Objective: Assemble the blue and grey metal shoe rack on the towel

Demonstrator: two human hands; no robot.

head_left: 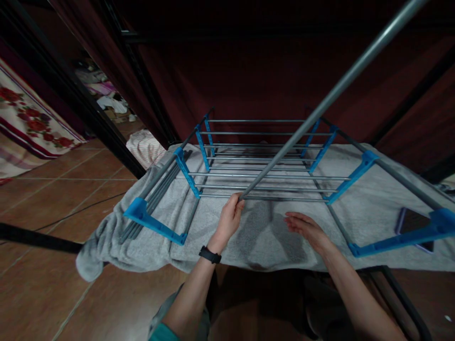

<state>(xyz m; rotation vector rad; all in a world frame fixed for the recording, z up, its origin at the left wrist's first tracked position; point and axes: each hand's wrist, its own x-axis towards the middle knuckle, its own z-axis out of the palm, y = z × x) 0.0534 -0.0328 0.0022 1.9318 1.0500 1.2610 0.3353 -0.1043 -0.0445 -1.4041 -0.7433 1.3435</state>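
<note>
Left hand (229,217) has a rod (334,96) by its near end, slanting up rightward! Right hand (306,229) hovers empty, fingers extended. Farther brackets (352,176) carry bars (227,175); the near pair (159,228) stands bare, spare rods (155,198) lying left on the blanket (254,244).

"What sort of place is this?"

"A home, by the look of it. A soft grey blanket (256,237) is spread beneath a household rack (323,151), with dark red curtains (227,83) behind."

"Anything else that says so?"

"A cloth with red roses (37,125) hangs at the left, clothes (112,103) lie heaped beyond, and the floor (106,298) is brown tile."

"Which room?"

"Perhaps a bedroom; I can't tell for sure."
</note>
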